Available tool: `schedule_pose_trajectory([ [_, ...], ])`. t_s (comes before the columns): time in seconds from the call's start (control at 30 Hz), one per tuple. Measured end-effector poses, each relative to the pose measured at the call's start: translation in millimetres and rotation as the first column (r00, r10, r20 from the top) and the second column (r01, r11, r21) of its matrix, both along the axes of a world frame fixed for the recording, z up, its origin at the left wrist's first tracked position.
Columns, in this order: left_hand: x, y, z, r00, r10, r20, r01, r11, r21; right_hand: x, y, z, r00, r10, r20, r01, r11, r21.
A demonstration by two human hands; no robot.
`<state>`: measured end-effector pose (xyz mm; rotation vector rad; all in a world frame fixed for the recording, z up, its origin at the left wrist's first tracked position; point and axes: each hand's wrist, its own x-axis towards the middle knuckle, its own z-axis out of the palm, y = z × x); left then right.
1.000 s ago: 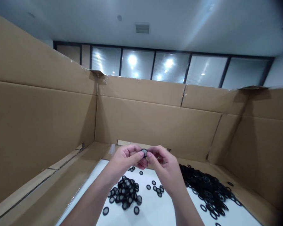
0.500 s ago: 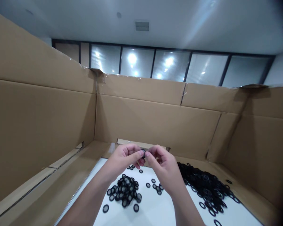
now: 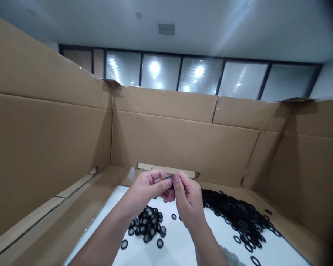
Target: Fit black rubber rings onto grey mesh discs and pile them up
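Hands: two, both raised in front of the chest and meeting above the far part of the white worktop (image 3: 180, 247).

Left hand (image 3: 146, 188): forearm slanting in from the lower left, palm turned inward, thumb stretched toward the other hand.

Right hand (image 3: 188, 201): forearm rising almost straight from the bottom edge, wrist upright, grey sleeve (image 3: 231, 256) showing near the bottom edge.

Fingers: closed, both thumbs and the nearest fingers pinching from opposite sides, the left hand's other fingers curled under.

Held item: one black ring (image 3: 170, 179), gripped between both hands, mostly hidden by the fingertips, above the far edge of the worktop.

Left of centre: one small pile of rings (image 3: 147, 223), dozens, too overlapped for an exact count, just below the left hand.

Right side: one big heap of rings (image 3: 235, 213), far too many to count, spilling over the worktop's right edge onto the cardboard.

Loose rings (image 3: 160, 243): at least four clear of both piles, two below the small pile, one beside the right wrist, one at the bottom right.

Around: one cardboard box (image 3: 183, 144), walls standing on the left, far and right sides of the worktop.
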<state>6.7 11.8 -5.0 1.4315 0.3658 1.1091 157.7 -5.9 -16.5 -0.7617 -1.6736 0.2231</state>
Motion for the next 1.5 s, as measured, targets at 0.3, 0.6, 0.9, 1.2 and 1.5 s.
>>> schedule_pose_trajectory([
  [0.3, -1.7, -1.2, -1.4, 0.999, -0.029, -0.022, 0.03, 1.0, 0.011, -11.2, -1.1, -7.0, 0.972, 0.123, -0.201, -0.14, 0.987, -0.073],
  [0.6, -5.3, 1.1, -1.2, 0.997, -0.044, 0.058, 0.048, 0.997, -0.061, -9.4, 6.4, -12.5, 0.887, 0.298, -0.353, -0.309, 0.951, 0.025],
  [0.9, -5.1, -0.1, 2.4, 0.997, 0.077, -0.011, -0.077, 0.997, -0.013, -3.9, 19.7, -11.2, 0.716, 0.354, -0.602, -0.488, 0.871, -0.067],
  [1.2, -3.9, -4.8, 6.3, 0.985, 0.161, -0.062, -0.16, 0.987, 0.012, 2.6, 12.5, 3.2, 0.612, 0.42, -0.67, -0.54, 0.841, 0.034],
  [1.5, -9.2, -9.7, 7.1, 0.962, 0.242, -0.124, -0.22, 0.961, 0.17, 5.1, 8.9, 6.1, 0.357, 0.595, -0.721, -0.767, 0.627, 0.137],
])
